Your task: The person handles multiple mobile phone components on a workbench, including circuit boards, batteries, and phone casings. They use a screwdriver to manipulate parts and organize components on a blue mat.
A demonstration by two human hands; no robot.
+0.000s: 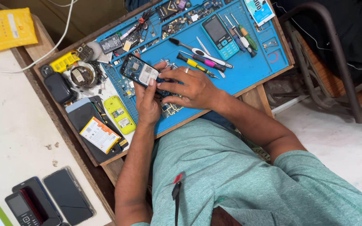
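Holding: your left hand [147, 104] grips the opened phone [141, 72], thumb pressed on its back.
Right hand [191, 88]: fingers pinch its lower edge.
Location: above the blue repair mat [248, 62], beside screwdrivers [200, 65].

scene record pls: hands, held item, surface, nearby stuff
left hand: holds an opened phone, thumb on its back
right hand: grips the phone's lower end
surface: blue work mat on a wooden tray
beside hands: screwdrivers, tweezers, teal keypad phone
left of hands: yellow phone shell, battery
off tray: two dark phones
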